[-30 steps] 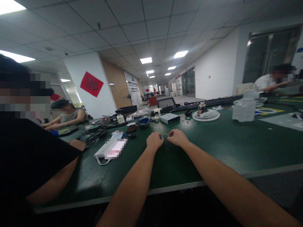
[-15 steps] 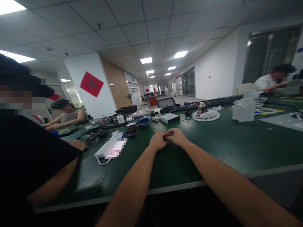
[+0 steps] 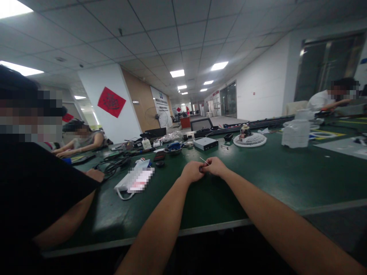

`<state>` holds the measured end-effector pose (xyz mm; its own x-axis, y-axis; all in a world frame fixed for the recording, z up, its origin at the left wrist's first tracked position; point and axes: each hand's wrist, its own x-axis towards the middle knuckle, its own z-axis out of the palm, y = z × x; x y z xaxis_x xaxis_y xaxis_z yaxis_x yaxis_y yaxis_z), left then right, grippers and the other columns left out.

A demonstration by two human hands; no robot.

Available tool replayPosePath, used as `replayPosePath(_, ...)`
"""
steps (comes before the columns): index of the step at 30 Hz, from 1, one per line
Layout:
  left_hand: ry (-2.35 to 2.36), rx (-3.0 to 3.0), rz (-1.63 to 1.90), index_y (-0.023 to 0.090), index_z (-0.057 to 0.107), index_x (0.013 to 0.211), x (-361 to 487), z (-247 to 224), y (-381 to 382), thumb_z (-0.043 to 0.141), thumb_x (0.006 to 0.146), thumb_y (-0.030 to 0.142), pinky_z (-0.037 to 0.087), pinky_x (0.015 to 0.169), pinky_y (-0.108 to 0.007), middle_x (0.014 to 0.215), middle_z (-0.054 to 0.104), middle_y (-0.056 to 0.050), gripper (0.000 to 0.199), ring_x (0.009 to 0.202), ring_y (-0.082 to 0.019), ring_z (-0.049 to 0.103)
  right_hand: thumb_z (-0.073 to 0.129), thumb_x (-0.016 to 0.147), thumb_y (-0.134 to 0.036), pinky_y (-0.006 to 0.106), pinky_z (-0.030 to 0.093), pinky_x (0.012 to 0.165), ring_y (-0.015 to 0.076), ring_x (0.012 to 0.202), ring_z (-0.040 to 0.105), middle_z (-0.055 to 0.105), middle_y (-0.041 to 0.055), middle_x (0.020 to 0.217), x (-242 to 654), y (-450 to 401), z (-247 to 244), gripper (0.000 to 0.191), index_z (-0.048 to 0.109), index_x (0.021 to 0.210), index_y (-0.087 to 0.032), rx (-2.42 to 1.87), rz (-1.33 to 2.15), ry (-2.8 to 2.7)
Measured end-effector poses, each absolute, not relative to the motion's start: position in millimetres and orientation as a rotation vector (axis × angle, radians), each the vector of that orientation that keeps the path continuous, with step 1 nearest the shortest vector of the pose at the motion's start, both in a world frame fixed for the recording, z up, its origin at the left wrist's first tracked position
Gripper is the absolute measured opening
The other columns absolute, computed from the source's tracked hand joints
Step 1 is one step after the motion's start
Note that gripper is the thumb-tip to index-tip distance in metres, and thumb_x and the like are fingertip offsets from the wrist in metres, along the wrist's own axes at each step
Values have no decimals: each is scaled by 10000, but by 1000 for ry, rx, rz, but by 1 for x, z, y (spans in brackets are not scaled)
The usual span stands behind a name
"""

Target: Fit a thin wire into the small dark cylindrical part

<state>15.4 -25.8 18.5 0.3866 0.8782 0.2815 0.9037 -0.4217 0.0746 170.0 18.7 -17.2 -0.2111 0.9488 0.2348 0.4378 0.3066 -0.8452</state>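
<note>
Over the green table (image 3: 258, 183), my left hand (image 3: 192, 172) is closed on a small dark round part (image 3: 201, 169). Touching or almost touching it, my right hand (image 3: 216, 167) pinches a thin light rod (image 3: 204, 161) that points up and to the left. The fingertips of both hands meet around the dark part and hide much of it. Beyond the hands lies a grey box with a black front (image 3: 205, 143).
A white round fan grille (image 3: 249, 140) and a white plastic part (image 3: 295, 133) stand at the right. Left are a white bag (image 3: 123, 184), black cables (image 3: 113, 164), a black mouse (image 3: 159, 164) and a blue item in a bowl (image 3: 173, 148). People sit at left and far right.
The rod in my right hand has tilted a little and its tip has shifted slightly right. The dark part has turned slightly between my fingers and shows less.
</note>
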Motion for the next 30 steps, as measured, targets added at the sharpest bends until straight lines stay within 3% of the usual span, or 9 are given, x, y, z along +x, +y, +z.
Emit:
replayPosePath(5, -1665, -2471, -464, 263, 739, 958, 14, 15, -20, 590, 809, 305, 480, 770, -266, 960, 752, -46, 214, 927, -214, 682, 788, 727, -287, 196, 445, 474, 110, 502, 600, 702, 13, 717, 166, 15, -13, 252, 658, 891, -148, -1265, 763, -1782)
replayPosePath(12, -1873, -2242, -507, 244, 714, 973, 6, 8, -9, 592, 847, 437, 510, 778, -313, 968, 735, -87, 261, 935, -250, 682, 671, 805, -278, 250, 458, 691, 174, 764, 658, 720, 26, 800, 170, 5, -1, 168, 738, 944, -210, -1292, 475, -1824)
replayPosePath(30, -1910, -2179, -526, 255, 720, 949, 3, 3, -4, 609, 845, 448, 503, 755, -289, 960, 737, -76, 246, 905, -230, 683, 658, 768, -303, 239, 457, 676, 177, 772, 668, 755, 40, 823, 172, 1, -3, 176, 791, 842, -215, -1257, 387, -2035)
